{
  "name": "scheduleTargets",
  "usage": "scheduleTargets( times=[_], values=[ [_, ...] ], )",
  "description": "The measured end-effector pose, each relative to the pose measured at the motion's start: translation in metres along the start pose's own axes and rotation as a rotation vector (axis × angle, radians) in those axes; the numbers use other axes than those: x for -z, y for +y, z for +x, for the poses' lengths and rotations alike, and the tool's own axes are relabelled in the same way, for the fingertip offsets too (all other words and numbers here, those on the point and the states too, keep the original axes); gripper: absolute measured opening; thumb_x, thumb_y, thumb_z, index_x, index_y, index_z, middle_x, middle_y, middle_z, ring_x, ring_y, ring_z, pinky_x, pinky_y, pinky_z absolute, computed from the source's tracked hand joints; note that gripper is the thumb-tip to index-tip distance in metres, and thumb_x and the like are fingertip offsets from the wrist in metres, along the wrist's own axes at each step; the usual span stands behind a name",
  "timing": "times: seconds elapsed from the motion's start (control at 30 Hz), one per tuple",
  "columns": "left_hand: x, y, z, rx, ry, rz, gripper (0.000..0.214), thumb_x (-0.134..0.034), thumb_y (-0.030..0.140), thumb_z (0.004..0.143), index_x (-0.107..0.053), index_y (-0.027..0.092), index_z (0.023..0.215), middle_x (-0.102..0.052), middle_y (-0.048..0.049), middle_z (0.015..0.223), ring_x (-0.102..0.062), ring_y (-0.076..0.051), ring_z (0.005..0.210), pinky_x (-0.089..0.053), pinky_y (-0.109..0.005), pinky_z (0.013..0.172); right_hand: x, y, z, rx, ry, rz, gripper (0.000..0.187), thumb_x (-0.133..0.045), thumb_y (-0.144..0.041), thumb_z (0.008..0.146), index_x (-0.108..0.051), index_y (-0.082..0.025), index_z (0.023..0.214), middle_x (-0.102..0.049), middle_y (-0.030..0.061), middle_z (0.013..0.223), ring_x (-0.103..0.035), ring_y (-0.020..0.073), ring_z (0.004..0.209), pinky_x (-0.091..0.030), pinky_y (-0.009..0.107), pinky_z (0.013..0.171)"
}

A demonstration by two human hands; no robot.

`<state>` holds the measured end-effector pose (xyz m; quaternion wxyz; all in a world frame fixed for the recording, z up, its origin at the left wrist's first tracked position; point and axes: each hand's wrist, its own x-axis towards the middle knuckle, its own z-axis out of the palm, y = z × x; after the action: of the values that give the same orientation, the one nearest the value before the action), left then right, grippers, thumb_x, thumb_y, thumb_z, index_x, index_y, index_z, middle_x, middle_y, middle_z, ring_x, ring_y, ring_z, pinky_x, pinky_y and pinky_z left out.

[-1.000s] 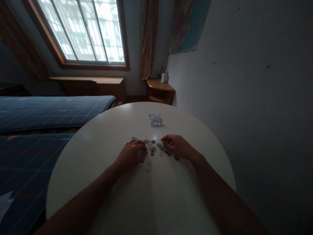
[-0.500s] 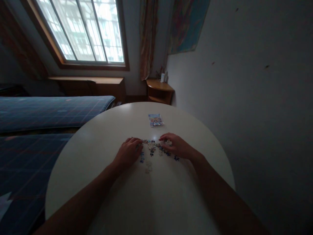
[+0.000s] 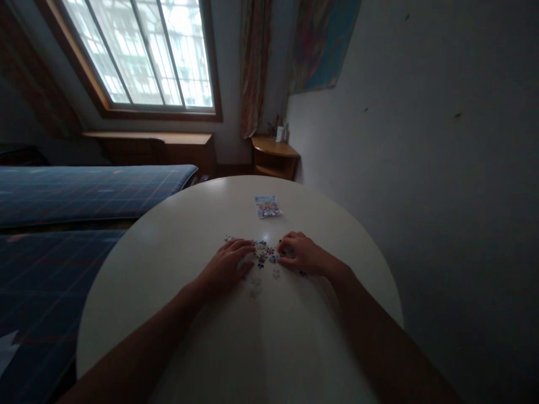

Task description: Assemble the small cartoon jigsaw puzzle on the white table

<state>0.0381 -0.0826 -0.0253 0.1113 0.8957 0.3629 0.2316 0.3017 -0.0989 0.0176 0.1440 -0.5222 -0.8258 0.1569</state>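
Observation:
A small heap of loose jigsaw pieces point(image 3: 264, 253) lies near the middle of a round white table point(image 3: 168, 247). My left hand point(image 3: 227, 265) rests flat on the left side of the heap, fingers stretched out over the pieces. My right hand point(image 3: 301, 253) lies on the right side of the heap with its fingers curled down onto the pieces; what is under them is hidden. The two hands sit close together with only a narrow strip of pieces showing between them. A small colourful picture card point(image 3: 268, 206) lies farther back on the table.
A wall point(image 3: 421, 140) runs close along the table's right side. Two beds with blue checked covers point(image 3: 84, 191) stand to the left. A wooden corner shelf point(image 3: 274, 151) and a window point(image 3: 143, 50) are at the back.
Both hands have drawn inward toward each other, pushing the scattered pieces into a tighter heap. The left hand slid right over the pieces; the right hand moved slightly left.

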Motion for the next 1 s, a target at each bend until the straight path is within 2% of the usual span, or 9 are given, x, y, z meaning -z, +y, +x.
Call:
scheduleTargets(
  times=[0.27,0.47,0.6,0.83,1.0],
  values=[
    [-0.002,0.015,0.000,-0.129,-0.091,-0.031,0.040,-0.060,0.027,0.092,-0.058,0.027,0.132,-0.054,-0.0047,0.144,-0.040,-0.027,0.138,-0.034,-0.050,0.115,-0.006,0.001,0.000,0.071,-0.009,0.059,0.008,-0.074,-0.023,0.079,-0.074,-0.020,0.087,-0.064,0.0099,0.110,-0.056,0.0251,0.109,-0.043,0.040,0.098],
    [-0.003,0.012,0.001,-0.090,-0.090,-0.024,0.049,-0.060,0.028,0.092,-0.051,0.023,0.140,-0.054,-0.0071,0.144,-0.042,-0.026,0.137,-0.033,-0.049,0.116,-0.004,-0.001,0.002,0.158,-0.009,0.142,0.005,-0.074,-0.019,0.080,-0.073,-0.020,0.085,-0.065,0.0086,0.111,-0.058,0.0221,0.108,-0.043,0.037,0.099],
    [-0.001,0.011,0.000,-0.124,-0.087,-0.034,0.041,-0.060,0.029,0.093,-0.057,0.026,0.133,-0.056,-0.0063,0.141,-0.043,-0.026,0.136,-0.033,-0.049,0.115,-0.001,0.001,0.000,0.104,-0.005,0.108,0.021,-0.082,-0.027,0.074,-0.075,-0.021,0.093,-0.064,0.0096,0.113,-0.055,0.0260,0.113,-0.041,0.042,0.102],
    [-0.003,0.020,0.002,-0.146,-0.077,-0.038,0.032,-0.060,0.026,0.092,-0.063,0.026,0.124,-0.060,-0.0059,0.135,-0.046,-0.027,0.133,-0.036,-0.049,0.113,-0.002,-0.002,-0.002,0.090,-0.040,0.097,0.008,-0.076,-0.023,0.078,-0.077,-0.024,0.086,-0.063,0.0088,0.114,-0.054,0.0263,0.114,-0.041,0.043,0.102],
    [-0.005,0.022,0.004,-0.139,-0.056,-0.040,0.026,-0.062,0.025,0.091,-0.067,0.028,0.116,-0.064,-0.0041,0.130,-0.048,-0.025,0.130,-0.036,-0.047,0.113,-0.008,0.000,0.000,0.107,0.000,0.105,0.015,-0.078,-0.025,0.076,-0.076,-0.024,0.091,-0.063,0.0082,0.114,-0.054,0.0262,0.114,-0.040,0.044,0.102]
  ],
)
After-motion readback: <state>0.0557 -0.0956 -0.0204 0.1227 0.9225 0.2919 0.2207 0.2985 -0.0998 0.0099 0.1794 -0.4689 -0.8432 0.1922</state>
